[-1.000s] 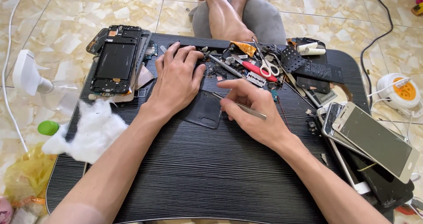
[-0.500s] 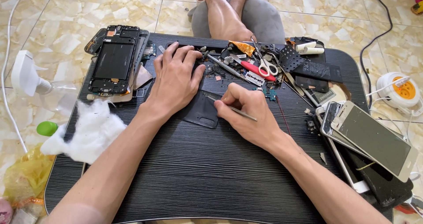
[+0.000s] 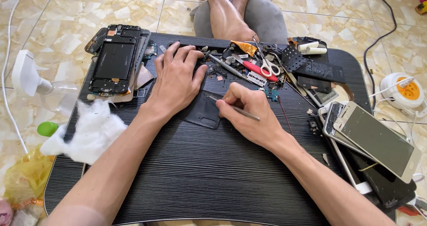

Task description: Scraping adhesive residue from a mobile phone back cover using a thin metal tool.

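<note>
Pen-style grip (image 3: 249, 112) on thin tool (image 3: 235, 109)

Our right hand (image 3: 251, 117) has drawn in toward us and to the left since a second ago, when it sat further up among the clutter beside the scissors (image 3: 267, 66). Its grip on the thin metal tool (image 3: 235, 109) is now tighter and more curled, and the tip has come down onto the near corner of the dark flat part (image 3: 202, 112). Our left hand (image 3: 178, 81) has slid slightly down over that part.
</note>
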